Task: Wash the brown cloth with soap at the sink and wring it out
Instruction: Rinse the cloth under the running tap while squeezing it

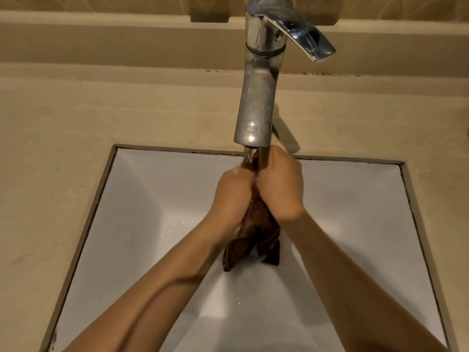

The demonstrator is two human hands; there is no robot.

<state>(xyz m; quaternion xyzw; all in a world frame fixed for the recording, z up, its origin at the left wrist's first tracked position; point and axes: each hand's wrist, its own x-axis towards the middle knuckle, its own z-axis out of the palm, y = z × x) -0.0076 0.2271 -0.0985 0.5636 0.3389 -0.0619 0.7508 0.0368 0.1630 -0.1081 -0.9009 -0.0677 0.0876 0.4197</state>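
The brown cloth (256,240) is bunched between both hands over the white sink basin (142,224). My left hand (232,196) is shut on its left side and my right hand (279,186) is shut on its right side, fists pressed together. The cloth's loose ends hang down below the hands. Its top edge pokes up under the tap spout (253,118), where a thin stream of water (250,154) runs onto it. Most of the cloth's middle is hidden inside my fists.
The chrome tap has its lever handle (304,36) turned to the right. A beige counter (63,118) surrounds the square basin, with a raised ledge (127,24) along the back wall.
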